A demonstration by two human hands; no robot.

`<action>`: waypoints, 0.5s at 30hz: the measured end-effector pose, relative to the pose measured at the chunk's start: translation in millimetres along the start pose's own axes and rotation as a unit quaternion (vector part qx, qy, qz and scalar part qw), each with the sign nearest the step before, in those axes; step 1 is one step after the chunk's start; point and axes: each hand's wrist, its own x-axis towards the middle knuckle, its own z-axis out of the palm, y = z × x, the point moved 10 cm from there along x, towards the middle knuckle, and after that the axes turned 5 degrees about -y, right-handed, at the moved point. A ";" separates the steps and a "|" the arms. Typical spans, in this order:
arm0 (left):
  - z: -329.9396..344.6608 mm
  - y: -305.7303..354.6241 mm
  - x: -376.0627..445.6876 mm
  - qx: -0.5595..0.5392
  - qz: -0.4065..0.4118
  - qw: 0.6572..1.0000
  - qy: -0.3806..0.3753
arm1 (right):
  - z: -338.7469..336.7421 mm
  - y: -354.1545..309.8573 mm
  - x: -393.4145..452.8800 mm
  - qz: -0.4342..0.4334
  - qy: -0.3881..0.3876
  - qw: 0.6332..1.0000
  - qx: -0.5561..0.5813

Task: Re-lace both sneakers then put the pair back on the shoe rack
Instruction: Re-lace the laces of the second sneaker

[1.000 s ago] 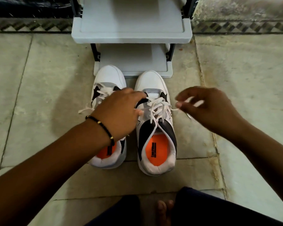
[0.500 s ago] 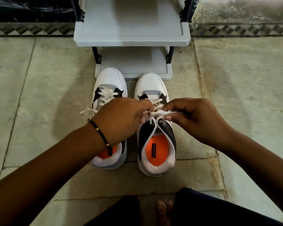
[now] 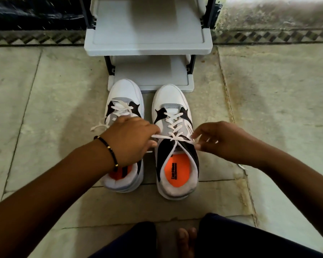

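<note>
White lace (image 3: 172, 138) is pulled sideways across the right sneaker (image 3: 175, 146), left hand (image 3: 131, 140) and right hand (image 3: 220, 142) each pinching an end. Both sneakers stand on the floor (image 3: 45, 108) beside each other, toes touching the grey shoe rack (image 3: 147, 34); left sneaker (image 3: 125, 101) partly hidden under the left wrist.

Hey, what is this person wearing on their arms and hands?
Both forearms are bare, with no sleeves in view. The left wrist carries a thin bracelet of small black beads with a couple of gold ones. The left hand and right hand show no gloves.
</note>
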 end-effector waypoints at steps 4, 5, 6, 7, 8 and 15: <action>-5.2 18.1 0.6 0.014 0.003 0.999 0.035 | 2.0 -15.9 1.1 -0.026 0.065 0.997 0.012; -6.5 19.2 0.5 0.031 0.000 0.998 0.046 | -1.5 -18.0 -0.5 -0.033 0.096 0.995 0.009; -8.6 19.4 -0.1 0.042 -0.004 0.997 0.057 | -4.6 -19.4 -2.5 -0.039 0.120 0.992 0.012; -10.9 19.0 -0.6 0.051 -0.005 0.996 0.067 | -6.4 -20.1 -3.9 -0.044 0.135 0.990 0.012; -12.1 18.2 -0.9 0.058 -0.007 0.996 0.068 | -6.8 -21.8 -4.7 -0.049 0.141 0.989 0.002; -9.4 19.4 -2.5 0.122 -0.013 0.990 0.065 | -3.9 -31.6 0.6 -0.052 0.131 0.980 -0.141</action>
